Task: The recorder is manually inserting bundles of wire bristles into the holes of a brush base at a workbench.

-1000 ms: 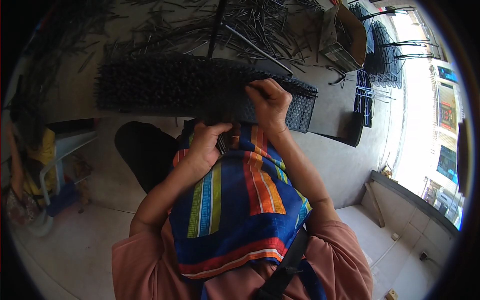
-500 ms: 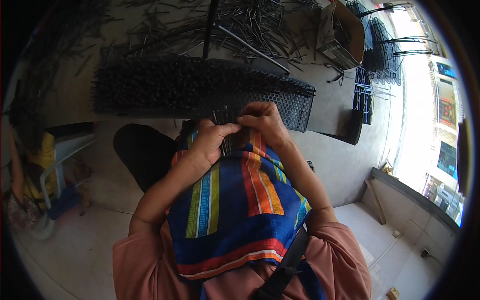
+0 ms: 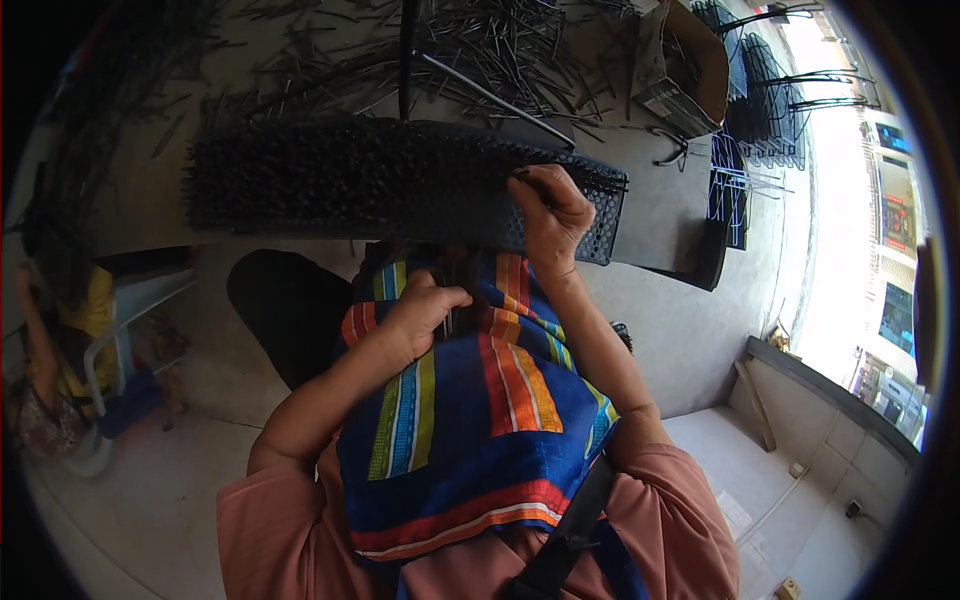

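My left hand [image 3: 422,312] is closed around a bundle of thin metal rods [image 3: 449,318], held over the striped cloth [image 3: 470,400] on my lap. Farther forward, my right hand [image 3: 560,212] hovers at the right part of a long dark perforated rack [image 3: 603,232]. Its thumb and fingertips are pinched together; whatever they grip is too small and dark to make out. Dark upright pieces [image 3: 320,175] stand packed in the rack's left and middle, while bare holes show at its right end. My left fingers partly hide the bundle.
Many loose dark rods [image 3: 500,55] lie scattered behind the rack. A metal bar [image 3: 495,98] slants there. An open cardboard box [image 3: 680,75] and wire racks [image 3: 765,90] stand at the far right. At the left, another person's arm [image 3: 38,340] shows near a pale chair frame [image 3: 110,345].
My right hand has left the bundle and moved forward and right, over the rack. My left hand has dropped slightly toward my lap with the rods.
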Demonstrator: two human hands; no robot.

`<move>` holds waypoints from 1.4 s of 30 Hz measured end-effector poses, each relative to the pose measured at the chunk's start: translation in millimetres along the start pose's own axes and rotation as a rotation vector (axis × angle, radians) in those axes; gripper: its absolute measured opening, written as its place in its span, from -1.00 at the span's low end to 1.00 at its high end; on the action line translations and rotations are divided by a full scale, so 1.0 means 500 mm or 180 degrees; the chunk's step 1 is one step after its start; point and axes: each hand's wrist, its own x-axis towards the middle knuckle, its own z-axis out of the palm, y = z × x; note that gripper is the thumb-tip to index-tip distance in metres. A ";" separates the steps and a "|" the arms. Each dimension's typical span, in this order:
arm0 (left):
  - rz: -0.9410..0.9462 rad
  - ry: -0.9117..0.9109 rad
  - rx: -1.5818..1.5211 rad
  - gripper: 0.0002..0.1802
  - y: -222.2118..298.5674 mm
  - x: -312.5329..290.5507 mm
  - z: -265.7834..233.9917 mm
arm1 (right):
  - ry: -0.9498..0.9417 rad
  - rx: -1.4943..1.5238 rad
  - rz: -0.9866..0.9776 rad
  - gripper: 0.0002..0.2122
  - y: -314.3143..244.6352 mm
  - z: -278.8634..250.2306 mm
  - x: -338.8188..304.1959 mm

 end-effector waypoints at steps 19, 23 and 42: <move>0.0234 0.0106 -0.0406 -0.85 0.072 -0.005 0.038 | -0.0422 -0.0789 -0.0682 -0.87 -0.020 -0.001 0.002; 0.0224 0.0094 -0.0352 -0.85 0.075 -0.007 0.044 | -0.0373 -0.0657 -0.0496 -0.87 -0.008 -0.005 0.002; 0.0136 0.0192 -0.0780 -0.73 0.057 0.019 0.028 | -0.0561 -0.1718 -0.0721 -0.87 -0.015 0.022 0.014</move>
